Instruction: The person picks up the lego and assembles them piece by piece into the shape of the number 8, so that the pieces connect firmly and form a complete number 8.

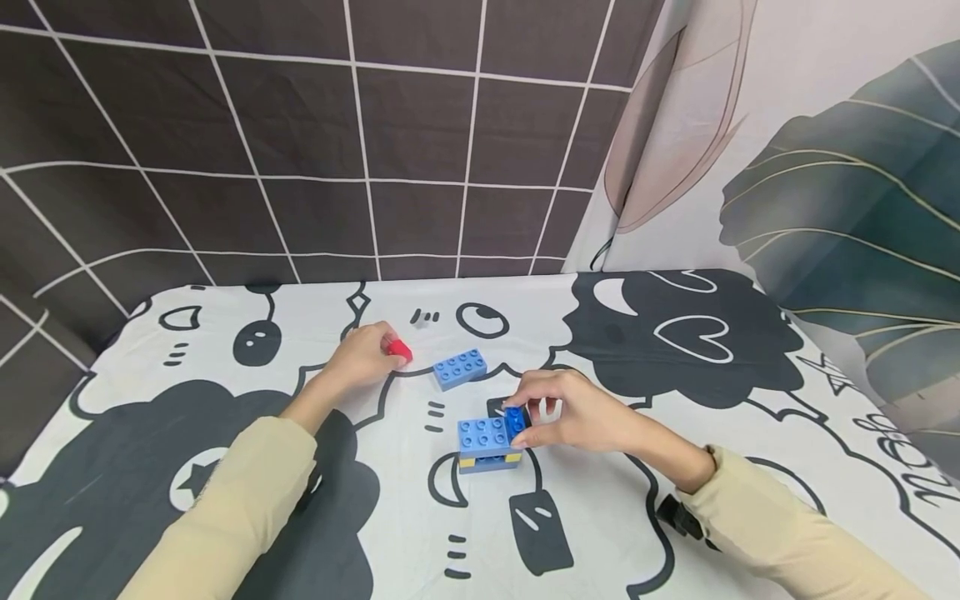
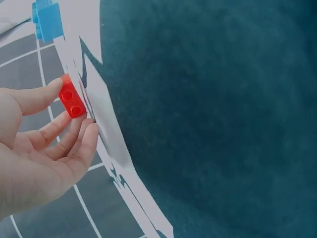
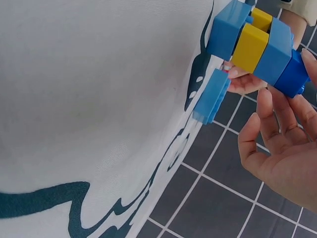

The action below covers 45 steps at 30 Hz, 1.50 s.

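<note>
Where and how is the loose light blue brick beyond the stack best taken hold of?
Probably pinch the loose brick across its two long sides, near mid-length, coming from above. It lies flat, studs up, apart from the stack, so both long sides look free and nothing covers its top.

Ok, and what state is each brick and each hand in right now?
Red brick: pinched in the left hand.
Loose light-blue brick: flat on the cloth, studs up.
Brick stack: standing, yellow bricks between light-blue bricks.
Dark-blue brick: on the stack's right end; cannot tell whether fully seated.
Left hand: holding the red brick.
Right hand: gripping the dark-blue brick.
</note>
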Available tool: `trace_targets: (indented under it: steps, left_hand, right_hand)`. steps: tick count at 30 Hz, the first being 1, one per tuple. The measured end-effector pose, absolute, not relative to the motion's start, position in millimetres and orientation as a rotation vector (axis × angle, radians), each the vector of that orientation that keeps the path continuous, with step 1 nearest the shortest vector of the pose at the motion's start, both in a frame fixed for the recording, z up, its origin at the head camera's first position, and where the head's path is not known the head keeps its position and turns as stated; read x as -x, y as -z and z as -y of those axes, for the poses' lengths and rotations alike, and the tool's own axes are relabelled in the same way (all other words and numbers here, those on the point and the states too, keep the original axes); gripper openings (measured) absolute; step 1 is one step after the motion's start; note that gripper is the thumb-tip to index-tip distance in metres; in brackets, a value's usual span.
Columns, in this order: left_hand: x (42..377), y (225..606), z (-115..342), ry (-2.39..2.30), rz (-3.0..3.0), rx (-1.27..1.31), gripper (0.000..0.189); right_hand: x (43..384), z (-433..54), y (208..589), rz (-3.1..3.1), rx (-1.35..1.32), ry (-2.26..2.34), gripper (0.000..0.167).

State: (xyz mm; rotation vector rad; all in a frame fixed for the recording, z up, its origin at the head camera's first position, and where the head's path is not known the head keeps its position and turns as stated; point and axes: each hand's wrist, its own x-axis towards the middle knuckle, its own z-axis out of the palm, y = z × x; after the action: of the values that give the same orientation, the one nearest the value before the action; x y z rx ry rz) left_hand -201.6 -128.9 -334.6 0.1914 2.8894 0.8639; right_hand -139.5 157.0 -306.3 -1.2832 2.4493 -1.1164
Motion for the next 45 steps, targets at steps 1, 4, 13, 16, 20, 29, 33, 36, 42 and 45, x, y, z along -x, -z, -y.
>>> trace_targets:
  steps: [1,4,13,16,20,29,33,36,42,45]
  left_hand:
    - [201.3,333.6,129.4,-0.867,-2.886,-0.197,0.029]
    - [199.5,330.0,130.5,-0.866,-2.882,-0.216,0.028]
    - [189.1,315.2,127.2,-0.917,-2.869,-0.250,0.030]
    - [185.1,310.2,124.1,-0.947,-2.862,-0.265,0.032]
    - [178.2,303.8,119.3,-0.970,-2.844,-0.251,0.038]
    - [161.0,292.8,110.6,-1.059,-2.832,-0.333,0.033]
    - [153.3,290.6,107.4,-1.083,-2.812,-0.389,0.035]
    - [147.9,290.5,105.5,-1.098,-2.796,-0.448,0.036]
    - [137.6,289.3,101.0,-1.120,-2.779,-0.537,0.036]
    - [130.6,288.7,97.2,-1.104,-2.783,-0.592,0.036]
  right_hand:
    - [139.5,-157.2,306.2,-2.449,1.282,1.116,0.031]
    - [139.6,-157.5,306.4,-2.449,1.281,1.115,0.031]
    - [140.5,-156.7,306.9,-2.437,1.296,1.129,0.030]
    - [140.7,-156.6,306.7,-2.433,1.297,1.132,0.030]
    - [141.0,-156.8,306.5,-2.429,1.296,1.134,0.031]
    - [141.1,-157.3,306.7,-2.420,1.296,1.140,0.031]
    - [140.8,-157.2,307.2,-2.423,1.288,1.142,0.031]
    - [141.0,-157.1,307.9,-2.426,1.282,1.143,0.031]
    - [141.2,-157.5,308.7,-2.426,1.274,1.144,0.031]
    - [141.2,-157.4,308.7,-2.426,1.273,1.143,0.030]
